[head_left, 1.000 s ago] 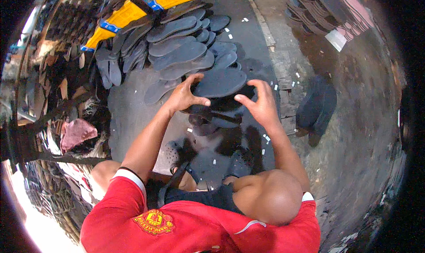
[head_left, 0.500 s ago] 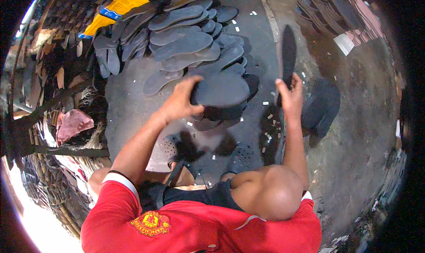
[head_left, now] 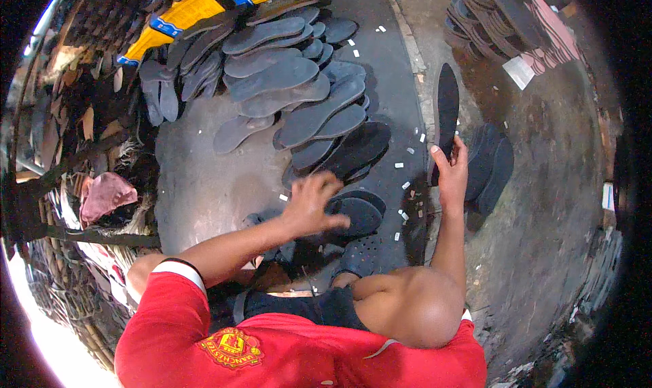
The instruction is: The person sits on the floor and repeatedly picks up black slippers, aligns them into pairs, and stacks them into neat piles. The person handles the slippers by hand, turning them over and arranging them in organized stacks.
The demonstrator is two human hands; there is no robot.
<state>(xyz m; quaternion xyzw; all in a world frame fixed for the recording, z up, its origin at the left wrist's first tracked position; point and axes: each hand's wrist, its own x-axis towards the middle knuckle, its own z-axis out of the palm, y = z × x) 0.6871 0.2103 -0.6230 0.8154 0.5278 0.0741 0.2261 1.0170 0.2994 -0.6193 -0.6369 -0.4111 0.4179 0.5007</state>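
"Where's the held sole [head_left: 446,103]?"

"In the right grip [head_left: 451,174], clasped toward its near end, beside the dark soles [head_left: 490,167] on the floor [head_left: 550,232]. The left grip [head_left: 314,208] is spread, with nothing visibly held."

"What could go wrong?"

"That off-centre hold could let the sole tip or twist. The left fingers might knock the 2 lower soles [head_left: 363,215] askew; whether they touch can't be told."

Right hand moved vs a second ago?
Yes. The right hand has moved rightward in the view: it was inside the dark mat's right edge, and now shows beyond it, holding a dark sole.
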